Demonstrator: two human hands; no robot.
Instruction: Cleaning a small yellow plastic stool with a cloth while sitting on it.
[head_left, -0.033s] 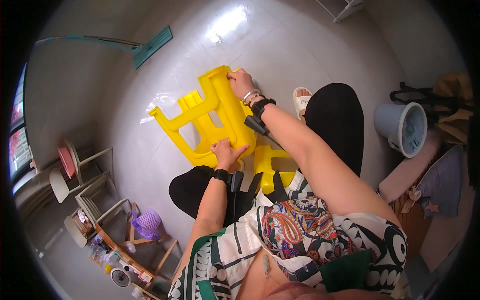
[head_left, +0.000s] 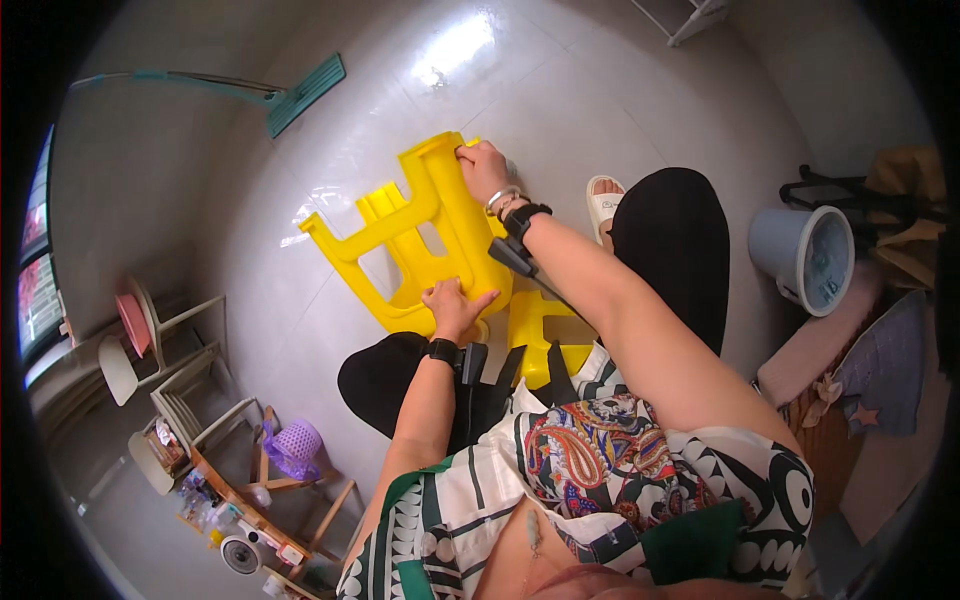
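A yellow plastic stool (head_left: pixel 465 245) lies tipped over in front of me, its legs pointing away and to the left. Low on its side, my left hand (head_left: pixel 455 308) grips it, thumb stretched to the right across the plastic. My right hand (head_left: pixel 484 170) is closed at the far end of a leg, most of its fingers hidden behind. A small greyish edge peeks out beyond that hand, too little to name. Between my knees shows a second yellow stool (head_left: pixel 540 365), partly covered by my clothes.
A green flat mop (head_left: pixel 308 95) lies at the far left. To the right stands a grey-blue bucket (head_left: pixel 768 250) beside fabric-covered things. Stacked chairs (head_left: pixel 185 420), a wooden stand with small items and a purple basket (head_left: pixel 296 447) are at the lower left.
My right hand has shifted very slightly at the stool leg. My left hand and the stool look the same.
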